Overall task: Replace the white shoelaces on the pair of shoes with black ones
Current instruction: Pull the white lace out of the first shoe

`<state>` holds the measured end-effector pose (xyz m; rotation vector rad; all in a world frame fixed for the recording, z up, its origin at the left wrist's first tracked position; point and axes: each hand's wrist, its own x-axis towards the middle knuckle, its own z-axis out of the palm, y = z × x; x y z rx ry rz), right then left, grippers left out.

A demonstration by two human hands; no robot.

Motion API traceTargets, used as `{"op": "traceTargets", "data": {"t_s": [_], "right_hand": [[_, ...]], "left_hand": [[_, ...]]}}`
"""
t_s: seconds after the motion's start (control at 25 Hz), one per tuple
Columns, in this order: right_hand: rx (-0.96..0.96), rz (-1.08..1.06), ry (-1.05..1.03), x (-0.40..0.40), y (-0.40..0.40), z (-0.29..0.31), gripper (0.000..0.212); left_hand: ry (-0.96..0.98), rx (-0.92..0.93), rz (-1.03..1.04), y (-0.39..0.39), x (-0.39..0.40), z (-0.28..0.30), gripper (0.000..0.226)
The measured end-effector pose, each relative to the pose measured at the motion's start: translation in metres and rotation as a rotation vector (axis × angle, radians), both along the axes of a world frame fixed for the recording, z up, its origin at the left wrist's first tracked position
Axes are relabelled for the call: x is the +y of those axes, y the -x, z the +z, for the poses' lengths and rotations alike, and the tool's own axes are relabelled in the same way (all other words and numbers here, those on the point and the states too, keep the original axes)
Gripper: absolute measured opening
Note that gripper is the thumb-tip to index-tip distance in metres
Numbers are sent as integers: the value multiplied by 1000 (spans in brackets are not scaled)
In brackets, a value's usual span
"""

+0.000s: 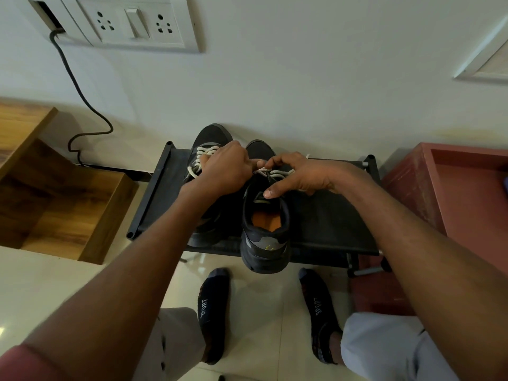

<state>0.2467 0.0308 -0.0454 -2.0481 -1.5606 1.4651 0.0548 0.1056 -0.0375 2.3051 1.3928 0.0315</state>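
1. Two black shoes, left shoe (204,149) and right shoe (265,229), sit side by side on black rack (330,224), both with white laces (275,174).
2. Left hand (225,169) and right hand (297,174) fingers curled, pinching right shoe's laces.
3. Rack stands on tiled floor (82,284) against white wall (302,78); socket plate (137,23) above; wooden unit (55,202) at left.
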Motion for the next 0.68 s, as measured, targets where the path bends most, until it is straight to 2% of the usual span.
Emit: {"op": "traceTargets", "data": {"t_s": [0.08, 0.12, 0.16, 0.28, 0.32, 0.36, 0.4, 0.44, 0.52, 0.56, 0.6, 0.68], "right_hand": [[0, 2, 21, -1, -1, 3, 67], [5, -2, 29, -2, -2, 3, 67], [8, -3, 35, -2, -2, 4, 67], [4, 1, 12, 0, -3, 2, 69], [13, -3, 2, 0, -3, 1, 69], [24, -5, -8, 0, -2, 1, 69], [36, -6, -16, 1, -2, 0, 69], [46, -10, -21, 1, -2, -1, 68], [59, -5, -35, -1, -1, -2, 67], [62, 0, -47, -1, 0, -1, 64], [66, -1, -80, -1, 2, 0, 59], [48, -40, -236, 3, 9, -1, 39]], "left_hand": [[125, -162, 30, 8, 7, 9, 55], [205, -310, 74, 13, 10, 16, 55], [332, -542, 156, 18, 14, 24, 54], [909, -1459, 459, 34, 26, 45, 41], [990, -1606, 511, 41, 30, 48, 38], [967, -1599, 525, 45, 32, 51, 35], [819, -1421, 532, 49, 31, 52, 33], [596, -1130, 493, 51, 29, 48, 32], [137, -434, 326, 54, 26, 33, 27], [2, -162, 264, 53, 25, 28, 18], [-44, 3, 213, 50, 19, 28, 7], [-97, 119, 133, 40, 12, 31, 20]]}}
